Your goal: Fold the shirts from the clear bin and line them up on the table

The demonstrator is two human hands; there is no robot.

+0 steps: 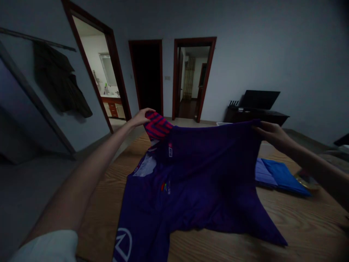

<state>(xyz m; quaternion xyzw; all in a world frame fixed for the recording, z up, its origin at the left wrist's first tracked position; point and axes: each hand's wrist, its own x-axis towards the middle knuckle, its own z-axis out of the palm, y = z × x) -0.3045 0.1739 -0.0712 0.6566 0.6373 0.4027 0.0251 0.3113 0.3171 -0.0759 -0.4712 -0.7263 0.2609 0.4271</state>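
Observation:
A dark purple sports shirt [207, 174] with small chest logos is stretched between my two hands above a wooden table. My left hand [141, 117] pinches the end of its pink-and-purple striped sleeve. At the other side, my right hand [268, 133] grips the upper corner of the shirt's hem. The top edge is pulled nearly straight between them. Its lower part hangs down onto the tabletop [272, 214], and the other sleeve, with a white round emblem, drapes toward me at the lower left. Some fingers of my right hand are hidden behind the cloth.
Folded purple and blue clothes [283, 176] lie on the table at the right, below my right forearm. Behind the table stand a dark cabinet [253, 115] and a black screen [260, 99]. A dark jacket [58, 78] hangs at the left. Several doorways line the wall.

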